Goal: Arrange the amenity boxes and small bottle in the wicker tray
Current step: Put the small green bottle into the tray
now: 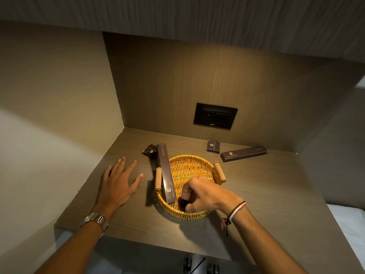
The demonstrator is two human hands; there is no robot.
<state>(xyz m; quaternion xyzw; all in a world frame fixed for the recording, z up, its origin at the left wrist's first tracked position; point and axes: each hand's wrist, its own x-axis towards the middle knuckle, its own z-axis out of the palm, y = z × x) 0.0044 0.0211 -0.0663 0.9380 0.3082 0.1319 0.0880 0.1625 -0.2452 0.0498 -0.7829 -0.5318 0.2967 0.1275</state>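
Observation:
A round wicker tray [194,165] with two wooden handles sits mid-shelf. A long dark dental-kit box [166,172] leans over its left rim, its near end inside the tray. My right hand [207,194] reaches into the tray's near side, fingers closed on a small dark bottle [183,203] that is mostly hidden. My left hand [118,182] lies flat and open on the shelf left of the tray. A small dark box [150,151] lies behind the long box. Another small box [213,146] and a second long box [244,153] lie at the back right.
The wooden shelf [266,194] is set in an alcove with walls at left and back. A black socket plate [215,115] is on the back wall. The shelf's front edge runs just below my wrists. A white surface [349,224] shows at the far right.

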